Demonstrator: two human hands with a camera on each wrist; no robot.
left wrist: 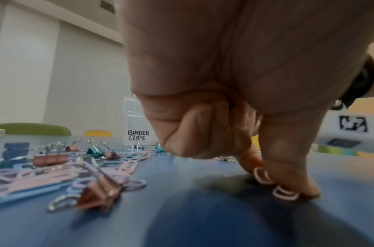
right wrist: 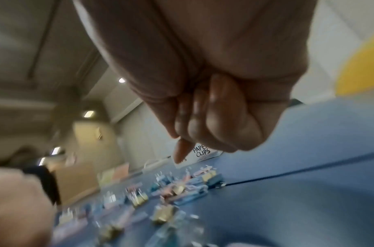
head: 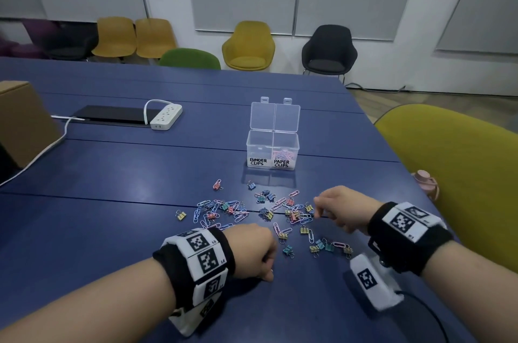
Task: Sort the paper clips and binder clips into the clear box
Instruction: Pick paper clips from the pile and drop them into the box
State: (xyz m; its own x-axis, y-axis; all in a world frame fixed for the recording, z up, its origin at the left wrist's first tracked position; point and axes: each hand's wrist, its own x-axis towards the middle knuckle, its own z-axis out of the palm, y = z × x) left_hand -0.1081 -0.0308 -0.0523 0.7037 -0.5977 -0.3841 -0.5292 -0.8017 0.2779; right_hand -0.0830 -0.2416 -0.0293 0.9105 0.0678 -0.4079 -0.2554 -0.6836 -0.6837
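Nearer than the clear box [head: 272,146], the left hand [head: 252,251] pinches a pink paper clip [left wrist: 284,193] against the counter [head: 112,216] to lift it; the right hand [head: 340,206] hovers over the pile, fingers curled, contents untellable.

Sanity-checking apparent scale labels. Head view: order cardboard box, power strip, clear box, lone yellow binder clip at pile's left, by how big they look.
1. cardboard box, cropped by the frame
2. clear box, lids open
3. power strip; farther away, so unsure against the clear box
4. yellow binder clip

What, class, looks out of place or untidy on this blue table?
Mixed paper clips and binder clips lie scattered loose on the table before the clear box. Its BINDER CLIPS side looks empty, while the PAPER CLIPS side holds some. Nothing looks damaged.
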